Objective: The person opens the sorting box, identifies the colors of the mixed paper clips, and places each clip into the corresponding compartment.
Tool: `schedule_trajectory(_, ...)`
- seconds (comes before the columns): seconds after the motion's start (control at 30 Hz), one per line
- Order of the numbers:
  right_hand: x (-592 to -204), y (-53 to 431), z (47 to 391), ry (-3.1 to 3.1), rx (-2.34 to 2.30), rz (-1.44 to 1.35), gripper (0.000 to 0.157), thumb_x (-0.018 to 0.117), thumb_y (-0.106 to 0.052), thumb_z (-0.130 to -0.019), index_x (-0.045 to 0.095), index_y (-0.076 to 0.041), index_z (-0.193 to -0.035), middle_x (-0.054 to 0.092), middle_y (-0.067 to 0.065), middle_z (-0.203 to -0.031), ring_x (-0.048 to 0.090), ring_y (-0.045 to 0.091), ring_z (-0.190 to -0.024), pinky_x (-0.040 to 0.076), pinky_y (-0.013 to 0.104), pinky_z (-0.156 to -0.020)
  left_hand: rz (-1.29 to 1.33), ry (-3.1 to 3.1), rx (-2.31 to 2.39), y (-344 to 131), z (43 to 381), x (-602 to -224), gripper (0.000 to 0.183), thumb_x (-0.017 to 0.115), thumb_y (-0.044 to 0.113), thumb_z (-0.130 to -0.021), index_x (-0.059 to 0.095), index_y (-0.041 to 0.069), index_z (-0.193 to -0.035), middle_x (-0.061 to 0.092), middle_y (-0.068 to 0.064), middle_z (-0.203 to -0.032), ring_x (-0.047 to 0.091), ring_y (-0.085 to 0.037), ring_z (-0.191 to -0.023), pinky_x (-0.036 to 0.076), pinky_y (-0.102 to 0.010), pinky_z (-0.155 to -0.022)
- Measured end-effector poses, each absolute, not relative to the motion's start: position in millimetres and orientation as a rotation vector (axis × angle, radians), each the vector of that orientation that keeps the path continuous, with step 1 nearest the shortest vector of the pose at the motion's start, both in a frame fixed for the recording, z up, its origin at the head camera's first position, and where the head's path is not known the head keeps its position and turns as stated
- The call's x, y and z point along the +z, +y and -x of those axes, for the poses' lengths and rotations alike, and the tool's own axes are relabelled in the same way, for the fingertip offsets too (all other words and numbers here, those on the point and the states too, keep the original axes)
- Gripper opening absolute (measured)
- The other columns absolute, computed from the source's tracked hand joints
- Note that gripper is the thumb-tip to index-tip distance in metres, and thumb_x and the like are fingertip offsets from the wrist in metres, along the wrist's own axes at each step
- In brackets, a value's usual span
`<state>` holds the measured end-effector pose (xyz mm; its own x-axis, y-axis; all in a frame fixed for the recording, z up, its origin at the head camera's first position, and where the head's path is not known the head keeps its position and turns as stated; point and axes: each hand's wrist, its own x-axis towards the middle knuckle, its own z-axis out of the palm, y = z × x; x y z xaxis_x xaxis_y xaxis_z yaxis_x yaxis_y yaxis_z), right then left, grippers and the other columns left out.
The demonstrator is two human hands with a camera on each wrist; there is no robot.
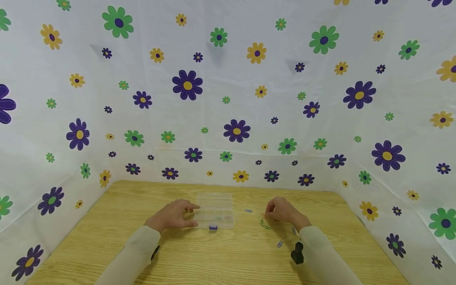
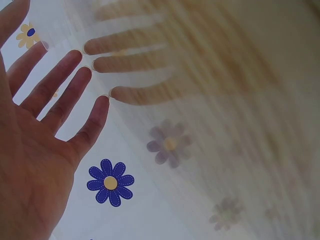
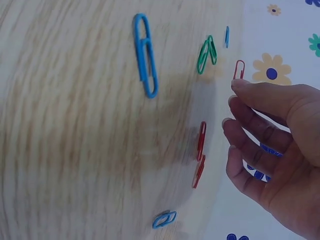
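Note:
My right hand (image 1: pixel 283 209) pinches a red paper clip (image 3: pixel 240 68) between thumb and fingertip, raised over the table. Below it lie two more red paper clips (image 3: pixel 201 141), a pair of green paper clips (image 3: pixel 206 54) and several blue paper clips (image 3: pixel 145 56). To the left, a clear plastic compartment box (image 1: pixel 213 217) stands with its lid open and a blue latch at the front. Beside its left edge is my left hand (image 1: pixel 172 215), with fingers extended; whether they touch the box is hard to tell. The left wrist view shows that hand (image 2: pixel 45 135) with its fingers spread.
The wooden table (image 1: pixel 213 257) is bordered by a white flowered cloth (image 1: pixel 228 111) at the back and sides. A blue paper clip (image 1: pixel 248 211) lies between the box and my right hand; another (image 1: pixel 279 244) is nearer the front. A black wrist device (image 1: pixel 297 253) sits under the right sleeve.

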<state>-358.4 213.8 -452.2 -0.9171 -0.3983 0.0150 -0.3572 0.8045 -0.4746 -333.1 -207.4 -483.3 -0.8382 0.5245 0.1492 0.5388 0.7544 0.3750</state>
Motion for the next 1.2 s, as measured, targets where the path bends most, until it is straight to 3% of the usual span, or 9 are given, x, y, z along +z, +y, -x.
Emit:
schedule_trajectory(0.5,-448.4,199.8,361.0,2.86,-0.91,0.765,0.008,0.076,-0.012,-0.093,0.08,-0.006,-0.089,0.075,0.003,-0.085,0.058,0.009,-0.069,0.049,0.023,-0.061,0.885,-2.913,-0.642,-206.7,331.7,-481.0,0.067,0.077,0.055,-0.087,0.067,0.013,-0.138,0.07,-0.004,-0.112,0.065,-0.023,-0.102,0.054,-0.047,-0.089)
schedule_trajectory(1.2,-448.7,156.4,363.7,2.857,-0.871,0.899,0.008,0.077,-0.012,-0.092,0.081,-0.007,-0.087,0.076,0.003,-0.083,0.058,0.006,-0.069,0.049,0.021,-0.065,0.9,-2.908,-0.655,-206.5,333.2,-481.4,0.067,0.077,0.055,-0.088,0.067,0.011,-0.138,0.071,-0.005,-0.112,0.065,-0.023,-0.102,0.054,-0.047,-0.089)
